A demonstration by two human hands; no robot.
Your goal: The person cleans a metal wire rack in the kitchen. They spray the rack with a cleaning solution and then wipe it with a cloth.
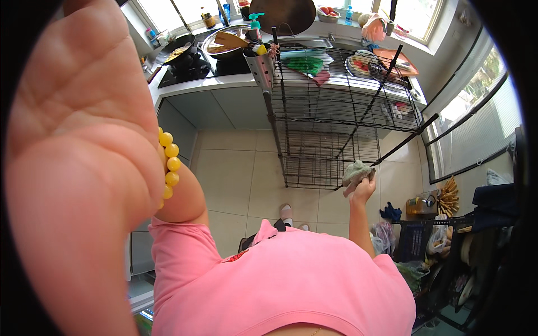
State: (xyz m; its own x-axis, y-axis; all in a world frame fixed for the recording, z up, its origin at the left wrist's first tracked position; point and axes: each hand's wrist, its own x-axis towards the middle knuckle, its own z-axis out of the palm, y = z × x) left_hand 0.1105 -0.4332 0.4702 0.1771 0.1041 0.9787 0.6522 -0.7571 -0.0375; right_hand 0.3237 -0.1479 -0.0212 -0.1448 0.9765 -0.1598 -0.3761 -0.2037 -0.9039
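My left hand [80, 105] is raised very close to the camera, palm towards it, with a yellow bead bracelet [172, 164] at the wrist. Its fingers run past the top left of the picture, so their pose is hidden. A crumpled grey-green cloth [356, 173] is gripped in my right hand [365, 190], just by the near right corner of a black wire shelf rack [336, 122]. Whether the cloth touches the rack cannot be told. On the rack's left side hangs a perforated metal utensil holder [259, 69] with several utensils.
Behind the rack runs a counter with a gas stove [185, 73], a wok [178, 48] and a large steel pan [227, 40]. At right stand a dark storage rack [414, 222], a bottle of yellowish liquid [420, 203] and plastic bags [383, 237]. Tiled floor [227, 176] lies between.
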